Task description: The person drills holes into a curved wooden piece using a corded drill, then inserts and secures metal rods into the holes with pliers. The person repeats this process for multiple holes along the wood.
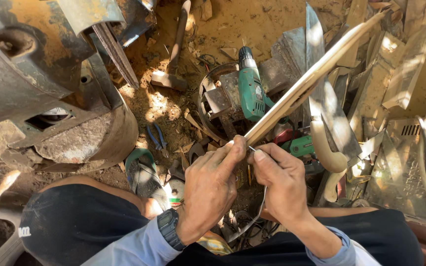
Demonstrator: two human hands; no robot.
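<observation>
Left hand (209,189) pinching near end of thin wooden slat (311,79), slanting up and away rightward. Right hand (281,182) closed on a thin metal strip (258,212), tip touching that end. Work under way; extent unclear. Green drill (250,86) beyond, pliers (158,139) left.

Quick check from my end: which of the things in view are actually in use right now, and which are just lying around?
In use:
left hand gripping the long wooden strip
right hand with a thin wire at the strip's near end

Lying about:
green drill
hammer
blue-handled pliers
curved-handled blade
sandal
</observation>
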